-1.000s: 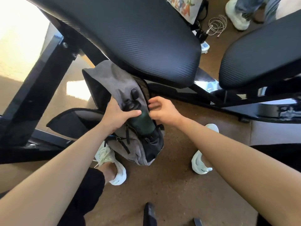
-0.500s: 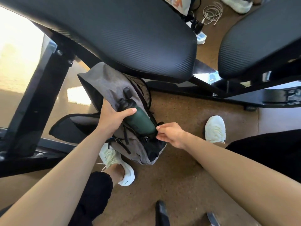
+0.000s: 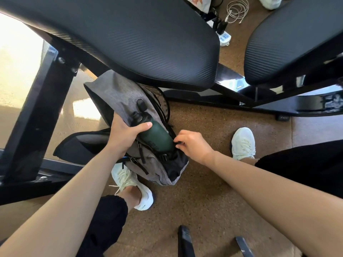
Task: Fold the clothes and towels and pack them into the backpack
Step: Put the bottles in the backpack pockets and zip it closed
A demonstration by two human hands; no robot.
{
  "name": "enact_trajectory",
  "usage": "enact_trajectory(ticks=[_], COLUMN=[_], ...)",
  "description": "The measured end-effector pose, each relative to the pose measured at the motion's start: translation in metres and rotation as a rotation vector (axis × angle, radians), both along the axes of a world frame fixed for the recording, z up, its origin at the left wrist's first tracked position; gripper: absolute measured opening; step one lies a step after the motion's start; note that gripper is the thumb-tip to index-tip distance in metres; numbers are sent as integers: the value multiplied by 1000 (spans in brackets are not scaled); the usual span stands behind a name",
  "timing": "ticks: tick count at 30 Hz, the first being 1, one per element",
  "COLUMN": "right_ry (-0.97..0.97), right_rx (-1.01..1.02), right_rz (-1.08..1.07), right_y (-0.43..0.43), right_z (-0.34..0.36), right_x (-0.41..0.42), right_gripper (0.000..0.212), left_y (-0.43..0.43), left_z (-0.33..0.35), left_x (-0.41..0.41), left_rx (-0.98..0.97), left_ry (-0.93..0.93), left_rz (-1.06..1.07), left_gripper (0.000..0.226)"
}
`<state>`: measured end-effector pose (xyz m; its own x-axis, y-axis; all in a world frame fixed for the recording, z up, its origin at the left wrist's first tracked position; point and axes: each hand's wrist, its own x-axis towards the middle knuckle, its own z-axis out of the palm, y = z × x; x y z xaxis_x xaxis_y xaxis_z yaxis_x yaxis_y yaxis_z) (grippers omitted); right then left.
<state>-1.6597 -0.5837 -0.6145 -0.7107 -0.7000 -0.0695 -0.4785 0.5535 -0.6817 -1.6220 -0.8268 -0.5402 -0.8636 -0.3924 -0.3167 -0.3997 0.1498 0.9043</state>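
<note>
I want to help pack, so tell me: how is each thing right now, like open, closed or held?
backpack: lying on the floor, unzipped.
green bottle: capped, tilted, bottom in the backpack's side pocket.
left hand: grips the green bottle.
right hand: pinches the backpack's pocket edge.
white cable: coiled on the floor.

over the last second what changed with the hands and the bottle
The right hand moved down along the dark green cylindrical bottle, from near its neck to its lower end, and now pinches the rim of the black side pocket on the grey fabric backpack. The left hand kept its grip below the bottle's neck; bottle and backpack stayed roughly in place.
</note>
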Motion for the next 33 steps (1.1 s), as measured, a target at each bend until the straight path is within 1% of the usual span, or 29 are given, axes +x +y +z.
enact_trajectory(ticks=[2,4,7,11,13,15,17,18,20,21,23,25,27,30,33], right_ry=[134,203,224,230,200,63,-160,-298,-632,-795,-1034,-1128,-1150,-1168,-1194], right_rx=[19,32,-1,-34,-49,-64,-60,-65,-117,-142,-186,-184,-201,-258,-299], right_rz=[152,233,207,199,167,27,-239,-393,-668,-768,-882,-888,-866,-889,-925], right_y=[0,0,-2,-14,-13,-12,-13,-15,-20,-22,-24,-23,-22,-21,-23], right_z=[1,2,6,15,16,14,11,10,8,6,1,-5,-8,-9,-12], right_x=[-5,-9,-11,-15,-16,-11,-1,5,13,15,16,17,17,16,17], right_gripper=[8,9,10,11,10,9,5,7,18,25,41,49,44,38,40], left_y=[1,1,2,6,5,4,6,7,10,10,11,13,14,14,11], left_z=[-1,-2,-2,0,0,0,0,0,1,1,1,3,3,3,3], left_x=[1,2,0,-3,-4,-5,-5,-5,-6,-5,-6,-6,-5,-3,-2], left_rx=[-6,-22,-39,-116,-130,-119,-93,-80,-61,-51,-37,-31,-24,-11,7], left_ry=[-9,-10,-15,-20,-17,-17,-12,-9,-10,-10,-3,2,7,9,0], left_rz=[-2,-4,-27,-108,-114,-95,-71,-61,-50,-46,-37,-26,-16,0,5], left_gripper=[89,91,93,100,100,101,99,98,95,93,89,87,86,87,86])
